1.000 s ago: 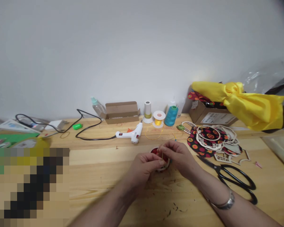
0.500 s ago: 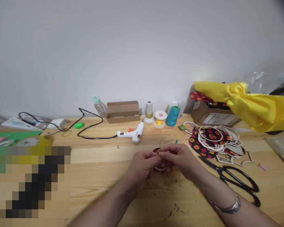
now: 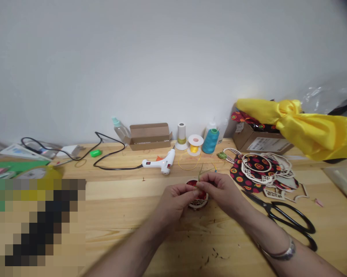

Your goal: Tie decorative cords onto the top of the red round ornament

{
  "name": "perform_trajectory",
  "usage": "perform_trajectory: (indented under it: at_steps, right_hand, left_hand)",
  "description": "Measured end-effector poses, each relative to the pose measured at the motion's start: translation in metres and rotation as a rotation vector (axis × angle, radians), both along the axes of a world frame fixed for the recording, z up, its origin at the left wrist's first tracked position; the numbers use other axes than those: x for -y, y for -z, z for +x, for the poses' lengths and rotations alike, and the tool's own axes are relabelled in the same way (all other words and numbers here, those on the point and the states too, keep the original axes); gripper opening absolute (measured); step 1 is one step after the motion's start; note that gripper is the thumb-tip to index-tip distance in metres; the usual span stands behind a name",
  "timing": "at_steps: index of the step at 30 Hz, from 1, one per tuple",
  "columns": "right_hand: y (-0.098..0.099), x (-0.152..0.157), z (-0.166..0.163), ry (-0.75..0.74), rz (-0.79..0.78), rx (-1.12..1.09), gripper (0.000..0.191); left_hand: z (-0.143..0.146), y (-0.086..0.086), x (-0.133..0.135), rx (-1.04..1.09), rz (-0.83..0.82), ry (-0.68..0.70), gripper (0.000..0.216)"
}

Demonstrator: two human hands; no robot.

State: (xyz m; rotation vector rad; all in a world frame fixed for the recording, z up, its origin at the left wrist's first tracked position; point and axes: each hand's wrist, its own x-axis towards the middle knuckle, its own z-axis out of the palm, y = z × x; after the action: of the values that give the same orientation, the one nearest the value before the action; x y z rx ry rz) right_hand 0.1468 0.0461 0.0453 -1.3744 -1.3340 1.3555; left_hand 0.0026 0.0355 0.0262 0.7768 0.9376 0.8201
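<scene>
A round red ornament with a pale wooden lattice rim lies low between my two hands. My left hand is closed at its left edge, thumb and fingers pinched over it. A thin green cord rises from the top of the ornament. My right hand pinches this cord near its base, fingertips close to those of the left. The exact grip points are partly hidden behind the fingers. Black-handled scissors lie beside my right forearm.
Behind my hands are a white glue gun, a yellow cord spool and a blue thread cone. Patterned fabric and wooden frames are piled at right, before a cardboard box with yellow cloth.
My right hand has shifted slightly up and right, apart from the left. More of the ornament's red face and lattice shows now.
</scene>
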Motion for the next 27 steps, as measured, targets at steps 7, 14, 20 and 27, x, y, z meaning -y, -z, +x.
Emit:
perform_trajectory:
  at_steps: [7, 14, 20, 27]
  right_hand:
    - [0.0015, 0.0, -0.0004, 0.014, -0.004, -0.041, 0.015]
    - [0.0022, 0.0, 0.0012, -0.029, 0.027, -0.015, 0.013]
    - [0.0054, 0.0004, 0.0041, -0.051, 0.061, -0.012, 0.004]
    - [0.0034, 0.0006, 0.0034, 0.027, 0.143, 0.105, 0.004]
  left_hand:
    - [0.0003, -0.0022, 0.0, -0.018, 0.015, 0.007, 0.023]
    - [-0.0006, -0.0021, 0.0003, -0.042, 0.008, 0.012, 0.025]
    - [-0.0013, -0.001, 0.0011, -0.068, 0.023, 0.03, 0.023]
    - [-0.0019, -0.0079, -0.0017, -0.133, 0.036, -0.031, 0.018]
